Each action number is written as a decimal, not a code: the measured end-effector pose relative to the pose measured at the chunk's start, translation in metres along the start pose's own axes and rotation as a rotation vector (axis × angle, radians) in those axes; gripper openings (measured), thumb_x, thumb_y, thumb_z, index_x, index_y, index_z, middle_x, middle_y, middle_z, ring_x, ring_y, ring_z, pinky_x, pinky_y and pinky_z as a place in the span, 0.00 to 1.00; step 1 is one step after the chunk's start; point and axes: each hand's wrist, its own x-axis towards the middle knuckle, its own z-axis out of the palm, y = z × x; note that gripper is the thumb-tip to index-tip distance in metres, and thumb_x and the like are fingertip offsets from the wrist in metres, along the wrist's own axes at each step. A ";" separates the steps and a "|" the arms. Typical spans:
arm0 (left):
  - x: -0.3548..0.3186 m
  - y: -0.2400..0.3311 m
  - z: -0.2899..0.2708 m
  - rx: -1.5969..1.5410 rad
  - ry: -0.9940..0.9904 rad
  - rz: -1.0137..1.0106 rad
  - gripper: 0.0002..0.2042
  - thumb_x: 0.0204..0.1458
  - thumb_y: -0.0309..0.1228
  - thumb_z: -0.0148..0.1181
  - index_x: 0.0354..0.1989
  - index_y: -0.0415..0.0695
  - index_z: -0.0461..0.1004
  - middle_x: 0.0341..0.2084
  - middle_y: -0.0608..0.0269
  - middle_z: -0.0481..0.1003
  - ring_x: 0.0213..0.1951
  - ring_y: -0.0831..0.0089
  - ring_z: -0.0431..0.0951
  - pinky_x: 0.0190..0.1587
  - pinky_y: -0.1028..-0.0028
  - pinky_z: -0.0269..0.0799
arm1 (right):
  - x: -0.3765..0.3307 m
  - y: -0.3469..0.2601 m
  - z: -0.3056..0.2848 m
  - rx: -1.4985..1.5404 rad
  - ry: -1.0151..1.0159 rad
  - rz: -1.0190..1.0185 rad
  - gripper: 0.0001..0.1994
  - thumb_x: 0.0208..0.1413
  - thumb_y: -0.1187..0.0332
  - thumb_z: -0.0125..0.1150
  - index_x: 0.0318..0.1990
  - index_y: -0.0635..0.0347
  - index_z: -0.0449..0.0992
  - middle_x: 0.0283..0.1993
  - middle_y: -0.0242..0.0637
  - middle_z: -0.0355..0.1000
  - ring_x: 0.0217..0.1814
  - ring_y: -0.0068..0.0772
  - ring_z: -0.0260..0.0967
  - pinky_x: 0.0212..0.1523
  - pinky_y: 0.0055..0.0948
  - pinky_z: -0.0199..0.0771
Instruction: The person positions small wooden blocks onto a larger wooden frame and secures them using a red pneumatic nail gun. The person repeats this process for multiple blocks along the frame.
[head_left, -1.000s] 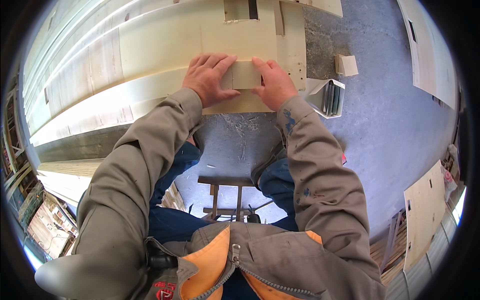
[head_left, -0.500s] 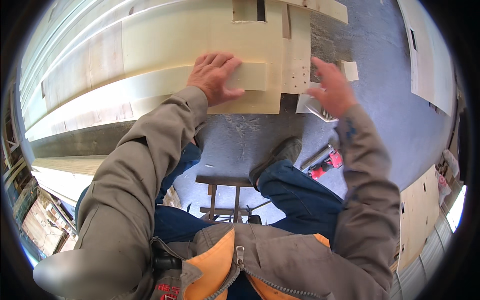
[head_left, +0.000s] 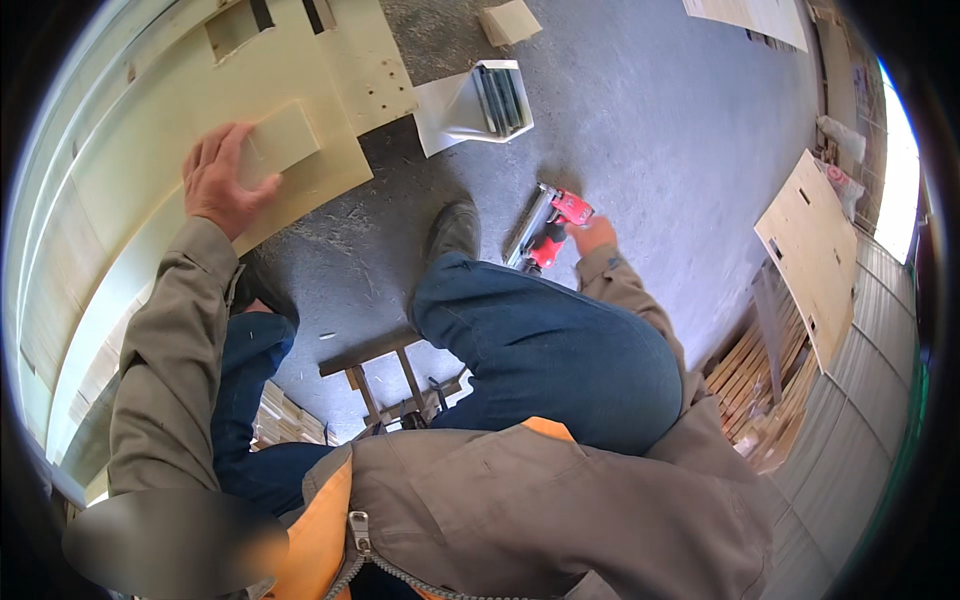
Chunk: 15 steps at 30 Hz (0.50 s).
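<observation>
My left hand (head_left: 218, 185) lies with its fingers spread on a pale wood strip (head_left: 285, 140), which rests on a large plywood panel (head_left: 315, 190). Thumb and fingertips touch the strip near its end. Down by the floor, my right hand (head_left: 594, 236) is at the side of a red and black nail gun (head_left: 548, 236) with a silver magazine. Its fingers are partly hidden and small, so I cannot tell whether they grip the tool. The nail gun lies on the floor to the right of my shoe (head_left: 455, 232).
A torn white box (head_left: 455, 108) holding nail strips sits beside the panel's corner. Beyond it lies a small wood block (head_left: 510, 22). A low wooden stool or stand (head_left: 370, 352) is between my legs. At right, a slotted plywood board (head_left: 808, 255) leans over stacked wood strips (head_left: 757, 350).
My right hand has moved from beside the panel down to the nail gun. The view has turned to the right, while my left hand stays on the wood strip.
</observation>
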 end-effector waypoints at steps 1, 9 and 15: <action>0.000 -0.003 -0.001 0.010 0.007 0.005 0.38 0.43 0.42 0.76 0.67 0.51 0.72 0.63 0.59 0.72 0.67 0.53 0.69 0.71 0.55 0.61 | -0.001 0.009 0.013 0.007 -0.004 0.068 0.36 0.47 0.44 0.79 0.52 0.70 0.82 0.55 0.60 0.80 0.60 0.60 0.78 0.58 0.50 0.78; -0.003 -0.008 0.004 0.006 0.023 0.054 0.38 0.44 0.46 0.75 0.65 0.45 0.73 0.62 0.52 0.73 0.67 0.51 0.70 0.71 0.53 0.62 | 0.032 0.085 0.094 0.444 -0.256 0.423 0.24 0.52 0.60 0.78 0.54 0.63 0.82 0.47 0.49 0.81 0.46 0.47 0.79 0.43 0.46 0.80; 0.005 0.007 -0.004 -0.061 -0.051 -0.035 0.40 0.44 0.47 0.77 0.68 0.49 0.70 0.65 0.55 0.69 0.69 0.52 0.65 0.74 0.54 0.58 | 0.055 0.106 0.082 0.420 -0.161 0.317 0.19 0.48 0.66 0.82 0.41 0.72 0.84 0.36 0.49 0.84 0.34 0.39 0.83 0.34 0.42 0.81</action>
